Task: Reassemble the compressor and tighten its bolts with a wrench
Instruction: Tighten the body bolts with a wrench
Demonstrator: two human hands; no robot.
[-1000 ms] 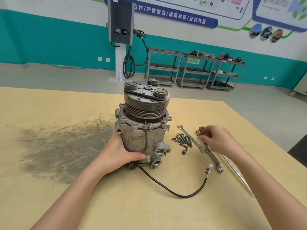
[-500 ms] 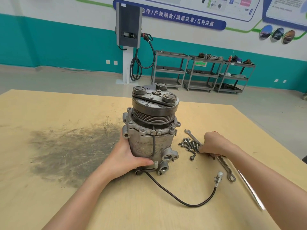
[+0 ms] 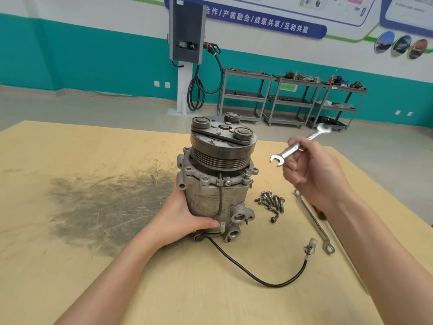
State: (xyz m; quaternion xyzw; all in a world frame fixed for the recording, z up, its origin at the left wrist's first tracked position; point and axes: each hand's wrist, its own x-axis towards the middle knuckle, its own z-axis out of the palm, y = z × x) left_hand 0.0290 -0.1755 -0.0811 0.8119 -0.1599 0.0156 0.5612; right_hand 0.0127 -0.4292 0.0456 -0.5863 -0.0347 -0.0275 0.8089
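Compressor [image 3: 218,184] upright on tabletop [image 3: 117,277], steadied for wrench work.

Left hand [image 3: 185,219] wraps lower housing w/ thumb across front, prob. to stop it tipping or turning once torque goes on. Right hand [image 3: 311,170] raised beside pulley, fingers curled round shank of open-end wrench [image 3: 293,150], free jaw pointing toward the body. Housing is dull cast alloy w/ lugs; grooved dark pulley + clutch plate on top. Loose flanged bolts [image 3: 271,202] lie in a heap just right of base, a 2nd long wrench [image 3: 314,224] beyond them. Black lead w/ plug [image 3: 310,248] trails over pale plywood, which has a grey smudge at left.
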